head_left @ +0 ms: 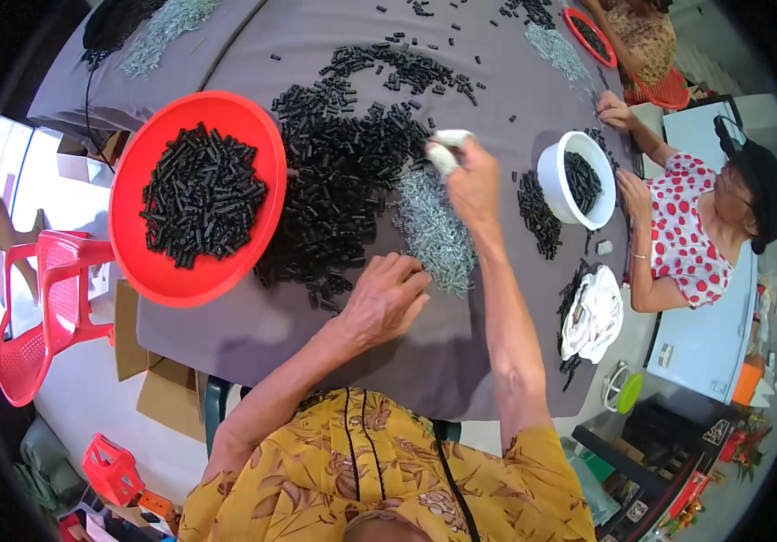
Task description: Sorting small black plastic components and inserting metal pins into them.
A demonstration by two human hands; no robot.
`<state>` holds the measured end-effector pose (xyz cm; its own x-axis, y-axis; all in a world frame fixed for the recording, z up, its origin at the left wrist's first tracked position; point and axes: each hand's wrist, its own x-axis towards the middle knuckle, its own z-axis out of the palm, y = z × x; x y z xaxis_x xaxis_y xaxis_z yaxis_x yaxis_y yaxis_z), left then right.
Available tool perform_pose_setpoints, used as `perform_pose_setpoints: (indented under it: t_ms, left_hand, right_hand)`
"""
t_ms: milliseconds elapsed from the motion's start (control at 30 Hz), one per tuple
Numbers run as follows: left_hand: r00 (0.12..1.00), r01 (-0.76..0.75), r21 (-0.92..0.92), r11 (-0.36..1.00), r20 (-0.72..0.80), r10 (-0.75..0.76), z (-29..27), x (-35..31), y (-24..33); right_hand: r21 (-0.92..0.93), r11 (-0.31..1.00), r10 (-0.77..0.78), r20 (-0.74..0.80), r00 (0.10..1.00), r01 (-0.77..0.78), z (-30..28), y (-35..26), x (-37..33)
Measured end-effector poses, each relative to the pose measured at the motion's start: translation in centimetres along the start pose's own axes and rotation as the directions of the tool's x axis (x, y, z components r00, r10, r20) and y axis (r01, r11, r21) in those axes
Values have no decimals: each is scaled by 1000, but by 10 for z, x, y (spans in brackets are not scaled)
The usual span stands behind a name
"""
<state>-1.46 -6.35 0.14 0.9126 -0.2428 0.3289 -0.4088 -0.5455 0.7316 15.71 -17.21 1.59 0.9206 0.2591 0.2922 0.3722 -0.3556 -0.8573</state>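
My left hand [386, 295] rests low over the table at the near side of a heap of short black tube-like pieces [334, 172]. Its fingers are curled together, and whatever they may hold is hidden. Above the far end of a pile of small shiny clear or silvery pieces [434, 230] is my right hand [473, 187]. White wraps [448, 150] cover some of its fingertips, which bend inward; anything between them is too small to make out. The black heap and the shiny pile lie side by side and touch.
A red round tray [124, 203] holding more black pieces stands on the grey-covered table [253, 339] at left. On the right are a white bowl [551, 172] of black pieces and a white cloth [593, 312]. A co-worker [691, 226] sits at the right edge, another person [639, 41] beyond.
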Motion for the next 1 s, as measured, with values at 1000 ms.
perform_pose_setpoints:
  t_ms: [1000]
  left_hand:
    - [992,123,-238,963,33,-119,-19,-11,5]
  right_hand:
    - [307,946,83,87,993,-106,35,40,114]
